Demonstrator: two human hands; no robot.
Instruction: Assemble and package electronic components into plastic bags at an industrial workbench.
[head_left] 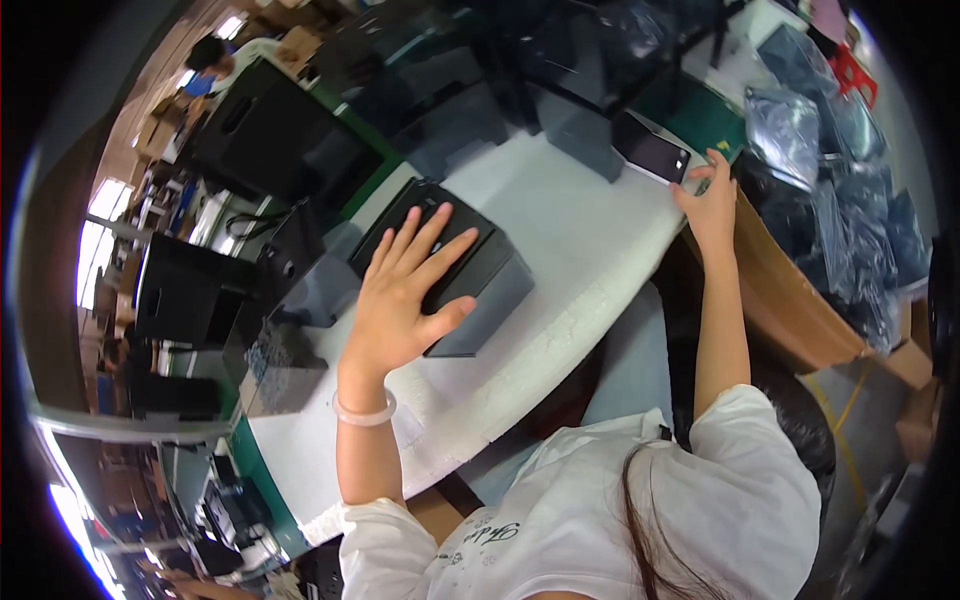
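Black box (pixel 455 262) mid-tabletop, lid shut, contents hidden | pressed flat by open left hand (pixel 400 300) | dark flat panel (pixel 655 152) at the far edge is pinched by right hand (pixel 710 200)

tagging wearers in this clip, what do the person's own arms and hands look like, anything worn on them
Both arms are bare from short white sleeves down. The left hand has a pale, translucent bangle around its wrist. The right hand shows no ring, watch or glove. The white shirt has small dark print near the left sleeve.
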